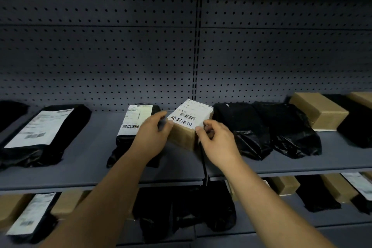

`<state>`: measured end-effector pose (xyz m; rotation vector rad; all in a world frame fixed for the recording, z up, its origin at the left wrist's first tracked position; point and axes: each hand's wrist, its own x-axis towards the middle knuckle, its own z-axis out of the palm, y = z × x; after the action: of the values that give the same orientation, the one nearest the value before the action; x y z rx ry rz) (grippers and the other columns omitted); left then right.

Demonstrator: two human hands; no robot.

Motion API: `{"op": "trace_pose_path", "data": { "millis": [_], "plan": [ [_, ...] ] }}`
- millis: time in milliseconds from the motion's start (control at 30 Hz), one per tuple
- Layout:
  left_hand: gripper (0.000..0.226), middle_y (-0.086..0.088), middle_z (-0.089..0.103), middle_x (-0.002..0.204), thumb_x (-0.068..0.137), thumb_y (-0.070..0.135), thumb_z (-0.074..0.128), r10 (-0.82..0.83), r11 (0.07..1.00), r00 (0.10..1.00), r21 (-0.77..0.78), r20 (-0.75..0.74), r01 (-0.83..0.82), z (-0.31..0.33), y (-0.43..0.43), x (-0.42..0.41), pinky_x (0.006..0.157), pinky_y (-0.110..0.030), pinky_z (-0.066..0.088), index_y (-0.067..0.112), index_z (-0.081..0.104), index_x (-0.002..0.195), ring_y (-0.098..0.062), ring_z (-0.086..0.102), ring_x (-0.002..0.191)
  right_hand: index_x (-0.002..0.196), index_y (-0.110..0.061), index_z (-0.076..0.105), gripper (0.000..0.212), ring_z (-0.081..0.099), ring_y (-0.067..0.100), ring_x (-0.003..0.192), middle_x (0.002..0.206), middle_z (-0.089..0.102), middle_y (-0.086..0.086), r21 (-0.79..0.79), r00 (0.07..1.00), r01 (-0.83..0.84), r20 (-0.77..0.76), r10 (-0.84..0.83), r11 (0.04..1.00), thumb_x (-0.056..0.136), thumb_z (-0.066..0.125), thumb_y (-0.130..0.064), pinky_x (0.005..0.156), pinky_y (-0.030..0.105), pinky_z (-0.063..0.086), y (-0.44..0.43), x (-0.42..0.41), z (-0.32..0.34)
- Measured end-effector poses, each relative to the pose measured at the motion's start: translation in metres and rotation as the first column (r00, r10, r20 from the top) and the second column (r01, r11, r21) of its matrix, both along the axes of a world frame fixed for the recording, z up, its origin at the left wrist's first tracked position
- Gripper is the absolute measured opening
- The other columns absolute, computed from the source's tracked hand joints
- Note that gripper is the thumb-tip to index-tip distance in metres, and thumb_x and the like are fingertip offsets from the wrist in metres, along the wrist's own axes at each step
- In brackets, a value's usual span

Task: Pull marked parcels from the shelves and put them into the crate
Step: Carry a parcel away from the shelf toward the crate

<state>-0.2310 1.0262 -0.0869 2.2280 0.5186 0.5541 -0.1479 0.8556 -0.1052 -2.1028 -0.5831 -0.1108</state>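
A small cardboard parcel (188,125) with a white label, a barcode and handwritten black characters sits on the grey upper shelf (90,159), tilted with one corner toward me. My left hand (154,137) grips its left side. My right hand (216,143) pinches its right front corner. The crate is out of view.
Black plastic mailers lie on both sides: a labelled one (134,125) just left, another (42,131) farther left, two unlabelled ones (267,129) to the right. A brown box (320,111) stands at the far right. The lower shelf (261,225) holds more boxes and bags. Pegboard backs the shelves.
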Motion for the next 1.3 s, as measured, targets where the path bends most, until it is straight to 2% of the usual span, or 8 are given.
{"op": "trace_pose_path", "data": {
  "millis": [133,200,367,500,667,800,1067,1300],
  "plan": [
    [0.01,0.006,0.065,0.092,0.089,0.026,0.066,0.004,0.997,0.996,-0.081,0.089,0.003,-0.006,-0.005,-0.006,0.083,-0.021,0.047,0.026,0.062,0.099,-0.013,0.06,0.091,0.138,-0.014,0.056,0.043,0.055,0.019,0.122,0.132,0.059,0.004,-0.008,0.993,-0.03,-0.11,0.029,1.0,0.099,0.055,-0.032,0.101,0.02,0.035,-0.002,0.005,0.003],
    [0.013,0.004,0.065,0.09,0.086,0.024,0.069,0.019,0.997,0.994,-0.08,0.104,-0.011,-0.008,-0.004,-0.008,0.085,-0.022,0.049,0.024,0.064,0.098,-0.014,0.059,0.089,0.142,-0.015,0.052,0.046,0.051,0.016,0.129,0.141,0.056,0.002,0.013,0.986,-0.031,-0.163,0.032,0.999,0.1,0.054,-0.033,0.108,0.023,0.033,-0.005,0.007,0.005],
    [0.03,0.006,0.066,0.103,0.091,0.03,0.064,-0.057,0.998,0.997,-0.001,0.05,0.057,-0.003,-0.002,-0.012,0.085,-0.013,0.044,0.015,0.065,0.117,-0.006,0.057,0.095,0.146,-0.019,0.047,0.058,0.051,0.012,0.13,0.146,0.052,0.0,0.068,0.968,-0.087,-0.23,0.1,0.994,0.094,0.061,-0.042,0.11,0.027,0.036,-0.009,0.003,0.005],
    [0.027,0.013,0.06,0.099,0.096,0.026,0.059,-0.038,0.999,0.999,0.017,0.036,0.038,0.001,-0.006,-0.011,0.068,0.007,0.03,0.014,0.066,0.119,0.004,0.051,0.083,0.14,-0.022,0.054,0.049,0.052,0.012,0.126,0.137,0.058,-0.002,0.033,0.968,-0.122,-0.218,0.127,0.992,0.097,0.056,-0.045,0.096,0.017,0.034,-0.007,0.001,0.008],
    [0.02,0.013,0.067,0.101,0.091,0.024,0.065,-0.055,0.997,0.996,-0.049,0.07,0.059,-0.004,-0.007,-0.014,0.075,0.002,0.036,0.02,0.069,0.111,0.007,0.057,0.09,0.137,-0.036,0.054,0.039,0.054,0.013,0.119,0.128,0.06,-0.003,0.031,0.971,-0.161,-0.174,0.164,0.986,0.098,0.054,-0.037,0.098,0.027,0.041,-0.003,0.001,0.001],
    [0.023,0.016,0.067,0.103,0.089,0.016,0.067,-0.063,0.996,0.984,-0.054,0.164,0.073,-0.007,-0.01,-0.022,0.078,0.001,0.037,0.025,0.069,0.11,0.015,0.055,0.094,0.125,-0.055,0.049,0.04,0.056,0.0,0.119,0.126,0.062,-0.02,0.24,0.95,-0.176,-0.212,0.229,0.955,0.094,0.061,-0.031,0.104,0.027,0.043,-0.006,-0.006,0.003],
    [0.033,0.026,0.065,0.105,0.089,0.013,0.066,-0.106,0.993,0.944,-0.021,0.313,0.119,0.005,-0.012,-0.033,0.087,-0.011,0.042,0.039,0.064,0.109,0.005,0.058,0.103,0.147,-0.022,0.041,0.066,0.058,0.004,0.119,0.136,0.058,-0.005,0.583,0.806,-0.081,-0.438,0.397,0.808,0.088,0.071,-0.012,0.112,0.039,0.042,-0.008,-0.008,0.012],
    [0.036,0.029,0.064,0.105,0.089,0.013,0.066,-0.113,0.992,0.934,-0.017,0.34,0.126,0.011,-0.018,-0.043,0.083,-0.006,0.039,0.044,0.061,0.106,0.005,0.057,0.102,0.134,-0.014,0.054,0.046,0.064,0.015,0.115,0.12,0.071,0.002,0.606,0.77,-0.103,-0.453,0.449,0.789,0.091,0.065,-0.004,0.092,0.026,0.051,-0.014,-0.012,0.019]
  ]
}}
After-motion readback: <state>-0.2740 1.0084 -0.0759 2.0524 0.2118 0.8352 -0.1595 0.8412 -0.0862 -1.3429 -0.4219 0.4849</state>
